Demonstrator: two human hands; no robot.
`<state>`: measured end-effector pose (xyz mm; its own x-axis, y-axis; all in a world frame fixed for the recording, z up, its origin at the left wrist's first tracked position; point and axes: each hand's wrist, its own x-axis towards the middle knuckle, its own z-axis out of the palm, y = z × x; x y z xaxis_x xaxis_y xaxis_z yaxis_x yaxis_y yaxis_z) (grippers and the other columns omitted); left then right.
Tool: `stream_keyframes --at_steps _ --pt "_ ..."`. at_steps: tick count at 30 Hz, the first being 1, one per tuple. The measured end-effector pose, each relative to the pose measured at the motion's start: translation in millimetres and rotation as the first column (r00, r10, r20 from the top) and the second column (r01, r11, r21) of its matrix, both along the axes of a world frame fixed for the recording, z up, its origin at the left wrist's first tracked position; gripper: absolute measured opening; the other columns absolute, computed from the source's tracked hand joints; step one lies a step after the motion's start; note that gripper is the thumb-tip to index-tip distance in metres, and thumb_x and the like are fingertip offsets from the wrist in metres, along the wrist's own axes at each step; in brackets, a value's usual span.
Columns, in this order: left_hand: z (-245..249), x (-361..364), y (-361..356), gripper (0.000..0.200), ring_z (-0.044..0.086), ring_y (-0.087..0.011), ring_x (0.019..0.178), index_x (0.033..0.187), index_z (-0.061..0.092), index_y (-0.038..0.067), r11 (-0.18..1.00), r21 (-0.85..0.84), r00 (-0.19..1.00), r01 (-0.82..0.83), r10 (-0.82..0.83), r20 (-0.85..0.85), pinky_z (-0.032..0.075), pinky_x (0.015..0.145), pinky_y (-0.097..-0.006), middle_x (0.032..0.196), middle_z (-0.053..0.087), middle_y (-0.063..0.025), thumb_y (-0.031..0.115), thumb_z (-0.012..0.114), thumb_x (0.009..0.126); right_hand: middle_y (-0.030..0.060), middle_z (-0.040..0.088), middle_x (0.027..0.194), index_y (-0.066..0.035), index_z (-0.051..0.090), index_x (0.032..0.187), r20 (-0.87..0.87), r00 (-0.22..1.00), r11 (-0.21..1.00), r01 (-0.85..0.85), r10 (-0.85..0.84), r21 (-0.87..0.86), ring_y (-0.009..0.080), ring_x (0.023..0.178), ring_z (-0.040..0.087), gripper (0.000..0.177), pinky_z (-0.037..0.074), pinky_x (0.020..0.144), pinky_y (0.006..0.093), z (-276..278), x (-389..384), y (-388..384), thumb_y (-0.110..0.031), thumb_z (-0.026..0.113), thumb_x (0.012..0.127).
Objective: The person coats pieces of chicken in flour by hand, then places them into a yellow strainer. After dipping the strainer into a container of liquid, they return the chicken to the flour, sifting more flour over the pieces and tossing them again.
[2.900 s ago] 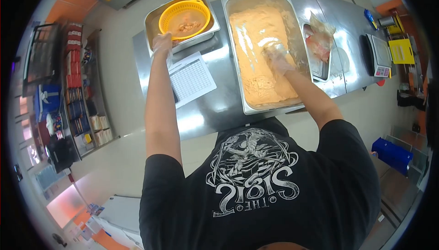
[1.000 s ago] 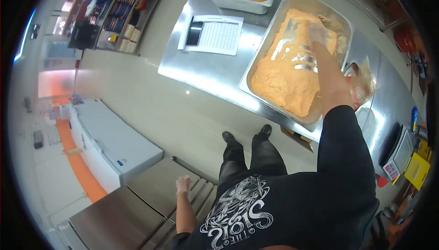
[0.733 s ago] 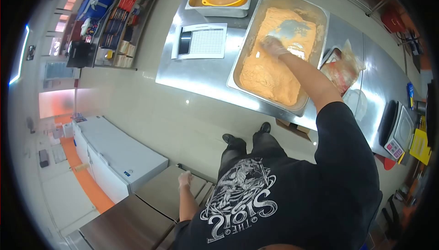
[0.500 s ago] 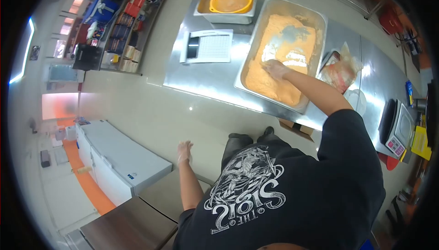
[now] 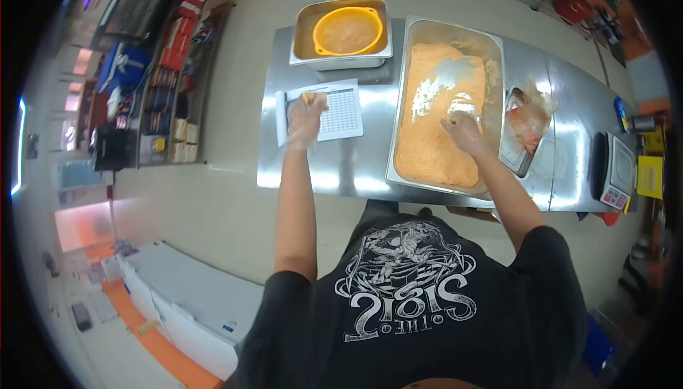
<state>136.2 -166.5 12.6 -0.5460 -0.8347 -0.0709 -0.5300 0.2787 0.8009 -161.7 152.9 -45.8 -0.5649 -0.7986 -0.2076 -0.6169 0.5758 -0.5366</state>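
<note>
Two gloved hands were at the surface (image 5: 334, 168). Left hand (image 5: 306, 115) hovered over the sheet (image 5: 345, 108) at eleven o'clock, its grip too blurred to tell. Right hand (image 5: 462, 131) lay released, spread on the orange mix (image 5: 430, 154) in the pan (image 5: 407, 83) at one o'clock. Mixing seemed the step in hand; more of it called for digging deeper.

Obscured items: motion blur and small print.
Left hand (image 5: 306, 115) blurred over the grid sheet (image 5: 343, 110), grip indeterminate; sheet entries illegible; fingers of right hand (image 5: 462, 130) partly hidden in orange mix (image 5: 430, 158); scale (image 5: 613, 174) display unreadable.
</note>
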Motion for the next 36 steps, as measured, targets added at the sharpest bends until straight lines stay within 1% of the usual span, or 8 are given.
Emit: stream_keyframes --at_steps 3,9,15,18,21,25,28,36 --pt "43.9 -65.5 -47.8 0.043 0.069 -0.0321 0.094 0.101 0.069 0.000 0.998 0.025 0.994 0.058 -0.060 0.089 0.051 0.086 -0.0421 0.095 0.073 -0.0181 0.042 0.062 0.090 0.0251 0.068 0.092 0.004 0.068 0.094 0.059 0.987 0.988 0.149 -0.150 0.032 0.0414 0.089 0.065 0.039 0.050 0.080 0.0470 27.7 3.7 29.6 -0.035 0.065 0.091" --pt "15.5 -141.3 -143.2 0.049 0.068 -0.0332 0.108 0.103 0.073 0.002 0.913 -0.391 0.895 0.114 0.076 0.439 0.052 0.092 -0.0437 0.111 0.072 -0.0194 0.048 0.061 0.090 0.0210 0.070 0.094 0.001 0.070 0.100 -0.025 0.902 0.898 0.425 -0.430 -0.109 0.0373 0.087 0.068 0.021 0.052 0.078 0.0429 73.6 39.6 59.0 -0.018 0.068 0.092" --pt "16.5 -162.7 -152.4 0.038 0.070 -0.0289 0.107 0.109 0.075 0.008 0.957 -0.141 0.658 0.253 -0.063 0.750 0.055 0.089 -0.0400 0.108 0.073 -0.0155 0.039 0.063 0.090 0.0190 0.069 0.096 -0.001 0.069 0.097 -0.070 0.845 0.821 0.493 -0.531 -0.287 0.0363 0.085 0.068 0.012 0.053 0.075 0.0415 36.4 93.8 66.6 -0.009 0.069 0.089" --pt "-17.0 -162.0 -176.5 0.034 0.073 -0.0274 0.097 0.111 0.071 0.001 0.962 -0.013 0.749 0.273 -0.203 0.630 0.058 0.080 -0.0359 0.106 0.073 -0.0175 0.027 0.062 0.091 0.0183 0.068 0.095 -0.002 0.068 0.095 -0.189 0.810 0.823 0.500 -0.555 -0.269 0.0368 0.084 0.067 0.008 0.053 0.075 0.0422 32.0 113.4 62.6 -0.007 0.068 0.088" --pt "-13.4 -168.5 -168.6 0.032 0.074 -0.0277 0.087 0.113 0.066 -0.006 0.868 0.480 0.976 -0.127 0.022 0.219 0.060 0.069 -0.0339 0.103 0.071 -0.0214 0.015 0.060 0.089 0.0183 0.067 0.092 -0.003 0.067 0.093 -0.152 0.797 0.797 0.528 -0.584 -0.293 0.0374 0.086 0.066 0.007 0.053 0.077 0.0433 21.4 127.0 59.8 -0.005 0.067 0.087" --pt "-40.8 -160.8 -182.5 0.033 0.073 -0.0283 0.076 0.113 0.063 -0.011 0.910 0.410 0.996 -0.051 0.017 0.086 0.059 0.059 -0.0358 0.098 0.070 -0.0225 0.011 0.056 0.088 0.0181 0.066 0.091 -0.002 0.065 0.092 -0.254 0.789 0.810 0.454 -0.559 -0.372 0.0375 0.087 0.065 0.008 0.052 0.077 0.0456 20.8 135.0 56.4 -0.004 0.068 0.084" --pt "-101.7 -153.0 -217.8 0.033 0.072 -0.0278 0.072 0.108 0.065 -0.012 0.988 0.138 0.983 0.072 -0.094 0.158 0.058 0.056 -0.0369 0.091 0.071 -0.0209 0.012 0.055 0.088 0.0182 0.065 0.090 -0.003 0.064 0.093 -0.352 0.760 0.831 0.440 -0.546 -0.340 0.0383 0.086 0.065 0.009 0.051 0.077 0.0470 17.4 140.1 51.7 -0.005 0.067 0.085" --pt "2.9 -131.1 -135.5 0.028 0.067 -0.0243 0.064 0.102 0.062 -0.010 0.947 0.316 0.971 -0.064 0.132 -0.200 0.054 0.053 -0.0345 0.087 0.069 -0.0179 0.014 0.057 0.090 0.0185 0.066 0.091 -0.003 0.065 0.092 -0.431 0.724 0.841 0.487 -0.539 -0.235 0.0387 0.092 0.064 0.015 0.050 0.083 0.0496 13.2 143.0 55.2 -0.017 0.065 0.086"
